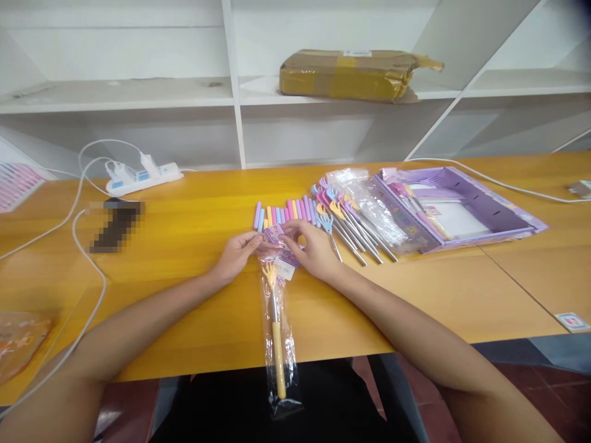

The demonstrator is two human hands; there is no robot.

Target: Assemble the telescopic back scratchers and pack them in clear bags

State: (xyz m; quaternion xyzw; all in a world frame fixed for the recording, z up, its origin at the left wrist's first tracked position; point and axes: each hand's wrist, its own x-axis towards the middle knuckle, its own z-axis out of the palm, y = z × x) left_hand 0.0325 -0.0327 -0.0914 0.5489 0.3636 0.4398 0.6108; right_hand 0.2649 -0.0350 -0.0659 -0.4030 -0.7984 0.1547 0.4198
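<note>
My left hand (237,255) is closed, its thumb and fingers pinching the top end of a clear plastic bag (290,344). Inside the bag lies a back scratcher (278,351) with a yellow claw-shaped head, a metal shaft and a yellow handle; the bag's lower end hangs past the table edge. My right hand (314,249), also closed, grips a purple printed card (273,232) at the bag's top. A white label (284,269) shows below the fingers. Just beyond both hands, several coloured handle sleeves (295,209) lie in a row.
Several unbagged back scratchers (351,221) lie to the right, beside loose plastic bags (383,212) and an open purple box (489,231). A power strip (145,178) with white cables sits at the back left, near a blurred dark object (117,226). A taped parcel (346,75) rests on the shelf.
</note>
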